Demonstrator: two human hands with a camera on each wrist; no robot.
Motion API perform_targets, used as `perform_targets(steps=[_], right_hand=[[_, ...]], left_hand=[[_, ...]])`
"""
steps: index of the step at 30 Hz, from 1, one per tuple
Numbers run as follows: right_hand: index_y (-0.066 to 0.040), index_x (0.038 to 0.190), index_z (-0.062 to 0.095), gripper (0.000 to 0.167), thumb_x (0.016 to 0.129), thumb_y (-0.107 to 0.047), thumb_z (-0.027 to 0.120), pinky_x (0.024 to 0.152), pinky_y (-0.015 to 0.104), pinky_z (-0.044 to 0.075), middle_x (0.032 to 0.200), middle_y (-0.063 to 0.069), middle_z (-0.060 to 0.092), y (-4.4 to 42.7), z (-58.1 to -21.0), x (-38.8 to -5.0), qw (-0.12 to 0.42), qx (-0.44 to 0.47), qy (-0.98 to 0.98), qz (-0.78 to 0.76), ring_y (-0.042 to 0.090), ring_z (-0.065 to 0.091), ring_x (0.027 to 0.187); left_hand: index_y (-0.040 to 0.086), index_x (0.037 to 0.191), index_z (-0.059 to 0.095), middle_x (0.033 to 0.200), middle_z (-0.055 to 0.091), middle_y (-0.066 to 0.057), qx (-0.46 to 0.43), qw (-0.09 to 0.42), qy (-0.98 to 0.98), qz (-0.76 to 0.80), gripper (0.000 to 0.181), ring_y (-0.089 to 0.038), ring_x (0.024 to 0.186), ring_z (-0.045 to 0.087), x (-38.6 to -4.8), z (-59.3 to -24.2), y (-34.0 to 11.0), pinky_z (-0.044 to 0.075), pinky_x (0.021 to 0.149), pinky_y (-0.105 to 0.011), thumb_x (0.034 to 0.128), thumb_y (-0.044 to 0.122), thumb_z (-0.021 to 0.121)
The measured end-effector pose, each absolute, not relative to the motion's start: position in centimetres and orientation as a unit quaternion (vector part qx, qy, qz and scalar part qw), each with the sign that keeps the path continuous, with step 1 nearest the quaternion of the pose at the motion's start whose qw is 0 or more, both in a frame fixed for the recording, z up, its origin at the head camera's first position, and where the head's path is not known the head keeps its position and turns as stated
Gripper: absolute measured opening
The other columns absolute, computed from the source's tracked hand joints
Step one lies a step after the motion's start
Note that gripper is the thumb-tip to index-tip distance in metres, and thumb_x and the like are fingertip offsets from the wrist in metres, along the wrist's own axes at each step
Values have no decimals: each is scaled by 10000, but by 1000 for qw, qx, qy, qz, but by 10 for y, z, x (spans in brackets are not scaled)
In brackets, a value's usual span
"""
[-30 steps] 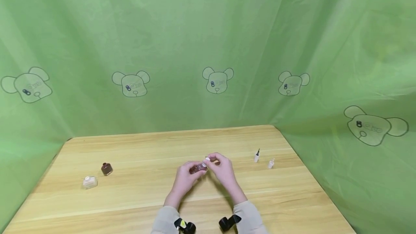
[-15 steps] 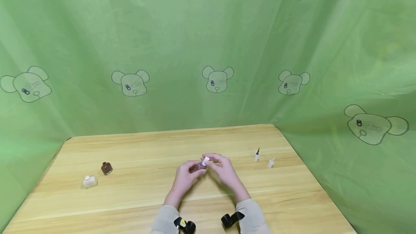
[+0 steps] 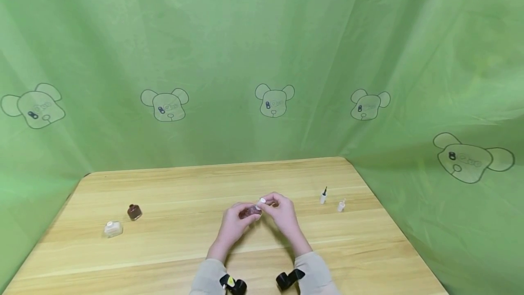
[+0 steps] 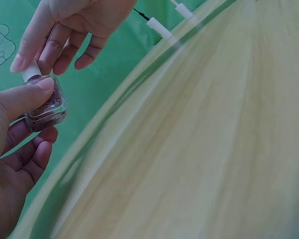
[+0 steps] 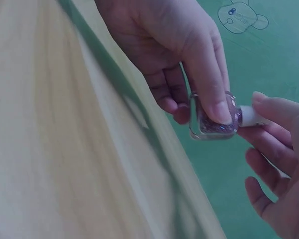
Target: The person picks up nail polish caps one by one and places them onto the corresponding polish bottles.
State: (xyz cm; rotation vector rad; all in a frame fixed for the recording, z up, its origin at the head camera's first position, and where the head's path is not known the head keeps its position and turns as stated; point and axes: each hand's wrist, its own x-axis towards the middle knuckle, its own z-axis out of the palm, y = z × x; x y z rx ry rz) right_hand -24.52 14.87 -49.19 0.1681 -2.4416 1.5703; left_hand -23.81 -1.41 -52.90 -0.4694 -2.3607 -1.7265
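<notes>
A glittery purple nail polish bottle (image 4: 54,105) with clear glass walls is held between the thumb and fingers of my left hand (image 3: 233,225). Its white cap (image 5: 251,116) sits at the bottle's neck, pinched by the thumb and index finger of my right hand (image 3: 283,216). Both hands are together above the middle of the table, the bottle tilted toward the right hand. In the right wrist view the left thumb lies flat over the bottle's face (image 5: 217,127). The remaining right fingers are loosely bent away from the cap.
On the left of the wooden table (image 3: 172,249) stand an uncapped dark brown polish bottle (image 3: 134,212) and a whitish one (image 3: 113,229). At the right, two white brush caps (image 3: 323,197) stand brush-up, the second cap (image 3: 341,205) nearer the edge. Green curtain (image 3: 221,140) surrounds the table.
My right hand's fingers have turned back and forth around the white cap, and the wrist has swung right, then back. My left hand holds the bottle in nearly the same place.
</notes>
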Motion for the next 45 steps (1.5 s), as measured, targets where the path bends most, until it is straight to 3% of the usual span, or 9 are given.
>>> perform_targets(steps=[5,9,16,20,26,30,35,40,45], right_hand=[[-61,793,682,213,738,-191,842,577,158,439,742,102,698,143,-491,-242,146,29,-820,553,47,547,629],[-47,807,664,223,750,-182,833,575,161,449,755,106,687,141,-492,-242,144,23,-815,561,52,545,643],[2,1124,661,298,859,-116,729,762,206,514,1065,172,704,145,-478,-237,74,79,-808,579,206,642,925],[-53,1278,607,394,900,-132,684,883,282,503,1253,149,664,151,-485,-242,30,107,-806,581,289,628,1075],[-88,1349,555,440,932,-199,640,1062,470,438,1316,94,637,159,-497,-248,-12,134,-788,600,276,618,1164],[-52,1345,547,426,946,-186,617,1117,482,400,1289,111,651,160,-497,-248,-35,151,-777,610,252,621,1190],[-15,1280,582,370,944,-163,621,1070,348,457,1228,166,673,160,-497,-248,-33,152,-774,614,211,656,1130],[-7,1209,624,323,909,-119,661,958,216,487,1159,184,698,158,-496,-247,-12,124,-778,616,136,682,1008],[34,1073,666,230,863,-54,700,829,199,501,1013,203,729,151,-480,-238,27,83,-787,611,71,651,842]], left_hand=[[59,1025,731,937,715,-87,-163,102,-798,-571,302,-47,766,589,-239,-531,-14,539,683,-176,801,254,785],[55,1022,731,931,714,-86,-162,105,-800,-567,307,-42,760,585,-239,-531,-13,537,678,-173,797,256,788],[53,1052,720,975,720,-99,-150,93,-796,-579,335,-92,806,620,-239,-529,-14,542,713,-173,811,281,772],[45,1083,711,993,723,-110,-144,89,-793,-586,360,-119,829,634,-240,-529,-15,544,727,-175,820,288,760],[49,1104,707,997,730,-114,-148,68,-785,-598,361,-127,831,642,-241,-530,-15,541,736,-178,822,269,759],[50,1114,703,992,733,-109,-148,53,-779,-607,348,-136,831,643,-242,-531,-15,539,736,-181,822,230,760],[41,1120,696,993,731,-119,-148,46,-770,-619,331,-178,838,652,-241,-531,-14,544,729,-195,828,187,754],[48,1110,699,981,732,-112,-143,43,-777,-611,346,-117,810,626,-241,-531,-14,535,717,-179,821,228,760],[46,1092,702,966,723,-108,-145,52,-786,-599,360,-78,783,598,-240,-530,-15,529,702,-175,821,275,761]])
